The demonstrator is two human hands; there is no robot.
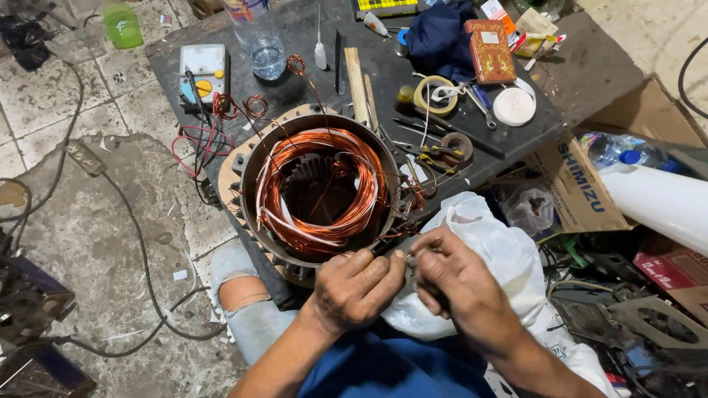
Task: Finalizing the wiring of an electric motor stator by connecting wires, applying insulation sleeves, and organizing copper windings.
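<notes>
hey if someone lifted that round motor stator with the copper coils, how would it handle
The motor stator would probably feel heavy for its size: a thick metal ring packed with copper windings. Its round body might roll if set on edge. The thin loose wire ends look floppy and could snag or bend.

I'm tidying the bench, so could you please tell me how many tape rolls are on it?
3: a yellowish roll mid-bench, a white roll to its right, a brown roll below them. Others may hide under the cloth.

Stator (318,188) on table (295,44); meter (203,71) behind-left of stator, bottle (259,38) behind it, tape (435,94) behind-right, both hands (354,287) (457,284) before stator, bag (494,243) right.
</notes>
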